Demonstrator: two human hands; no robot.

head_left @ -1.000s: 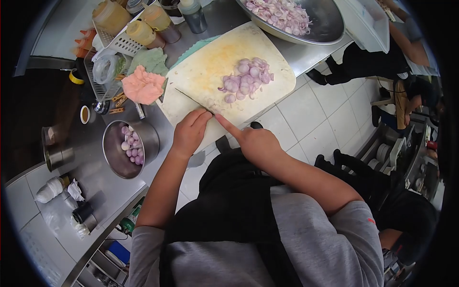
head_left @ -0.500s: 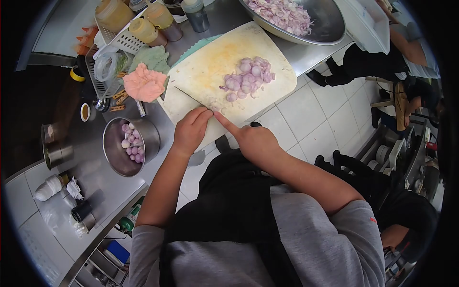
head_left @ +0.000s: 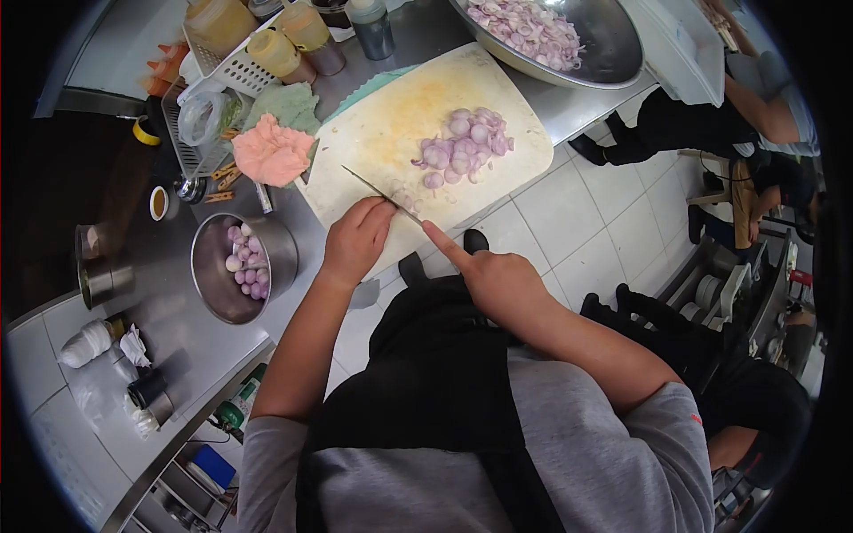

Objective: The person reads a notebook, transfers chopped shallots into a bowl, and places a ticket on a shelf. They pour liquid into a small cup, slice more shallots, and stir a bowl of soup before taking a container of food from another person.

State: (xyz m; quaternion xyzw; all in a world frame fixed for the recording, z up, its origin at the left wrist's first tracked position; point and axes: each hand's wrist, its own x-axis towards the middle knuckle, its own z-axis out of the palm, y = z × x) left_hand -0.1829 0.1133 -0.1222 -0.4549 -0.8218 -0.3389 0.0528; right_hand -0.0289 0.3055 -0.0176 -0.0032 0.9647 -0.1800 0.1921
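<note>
My right hand (head_left: 502,280) grips a knife (head_left: 366,184), its index finger stretched along the top of the blade. The blade lies slantwise over the near edge of a white cutting board (head_left: 355,147). Close beside the blade, my left hand (head_left: 355,235) has its fingers bent and pressed together; what they hold is hidden. A few thin shallot slices (head_left: 407,194) lie just past the knife. Farther up the board sits a pile of sliced shallots (head_left: 464,147). To the left, a steel pot (head_left: 209,275) contains whole peeled shallots (head_left: 249,259).
A large steel bowl (head_left: 613,67) of sliced shallots stands beyond the board. Pink cloth (head_left: 271,151) and green cloth (head_left: 283,107) lie left of it, near a basket (head_left: 244,75) with sauce bottles (head_left: 306,31). Other people (head_left: 684,120) are at the right over the tiled floor.
My right hand has drawn back to the right and toward my body, and the knife has shifted with it, showing more blade. My left hand stays nearly in place.
</note>
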